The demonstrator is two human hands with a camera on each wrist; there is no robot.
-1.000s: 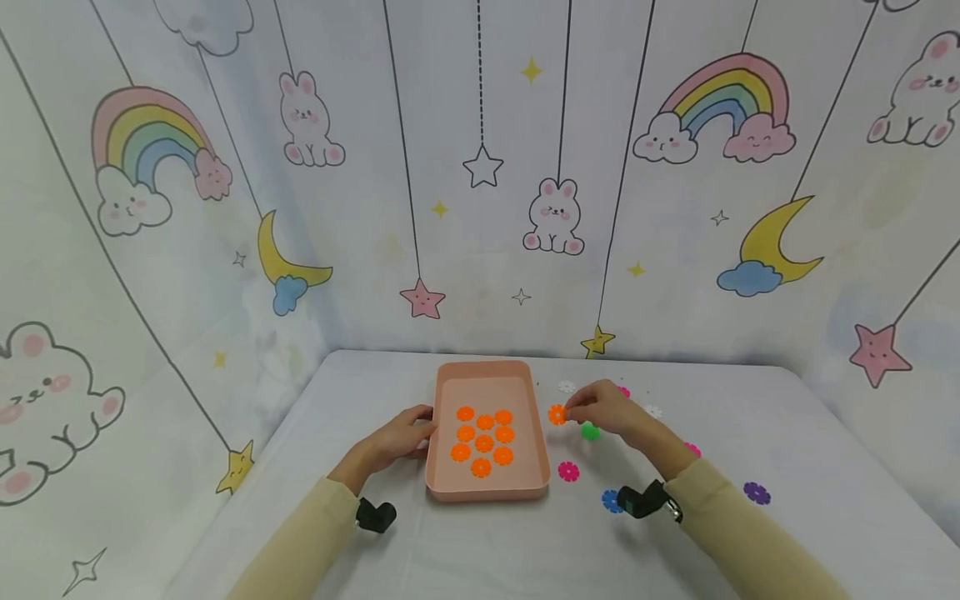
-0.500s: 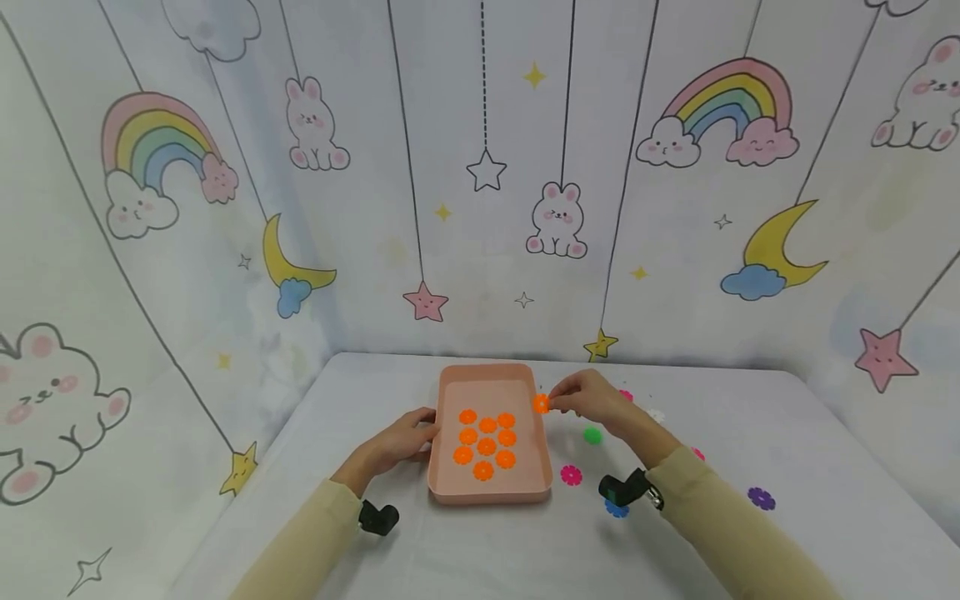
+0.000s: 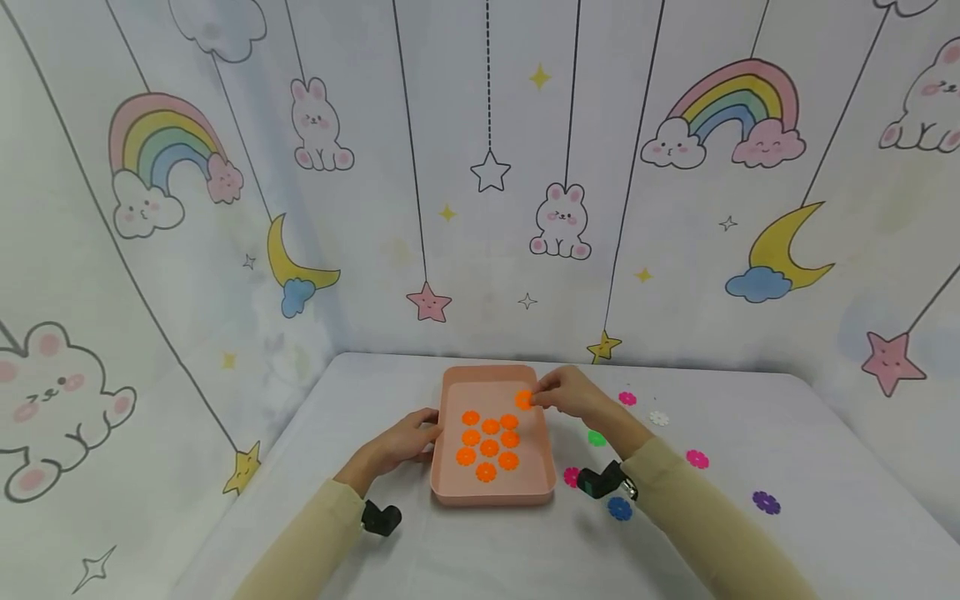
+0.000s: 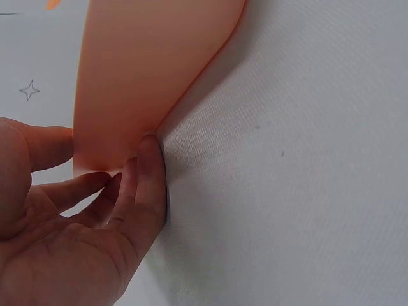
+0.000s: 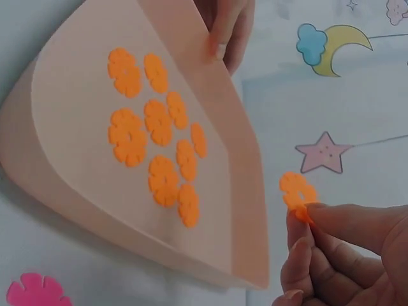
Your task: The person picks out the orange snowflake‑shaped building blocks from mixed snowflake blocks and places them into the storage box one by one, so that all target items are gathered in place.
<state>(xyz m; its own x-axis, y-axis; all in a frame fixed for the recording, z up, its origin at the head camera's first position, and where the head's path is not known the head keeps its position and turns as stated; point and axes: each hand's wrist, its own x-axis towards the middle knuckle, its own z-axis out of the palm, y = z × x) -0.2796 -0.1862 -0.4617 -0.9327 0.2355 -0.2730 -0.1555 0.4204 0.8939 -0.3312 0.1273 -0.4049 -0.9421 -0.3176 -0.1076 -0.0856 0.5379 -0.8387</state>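
A shallow peach tray (image 3: 487, 393) lies on the white table, with several orange flower-shaped notched plastic discs (image 3: 489, 448) flat on its floor. My left hand (image 3: 401, 437) holds the tray's left side; in the left wrist view the thumb (image 4: 51, 148) is at the rim and the fingertips (image 4: 150, 150) lie low against the outer wall. Between thumb and forefinger, my right hand (image 3: 577, 396) pinches one more orange disc (image 5: 296, 189). In the head view that disc overlaps the tray's far right corner, and the right wrist view shows it raised off the floor.
Right of the tray lie loose discs: green (image 3: 596, 438), white (image 3: 658, 418), blue (image 3: 619, 508), purple (image 3: 767, 502) and several pink ones (image 3: 697, 459). A patterned cloth wall (image 3: 487, 275) stands behind the table. Each wrist bears a black camera (image 3: 381, 518).
My right hand has carried the orange disc leftward from the table beside the tray to over its far right corner. My left hand keeps its hold on the tray.
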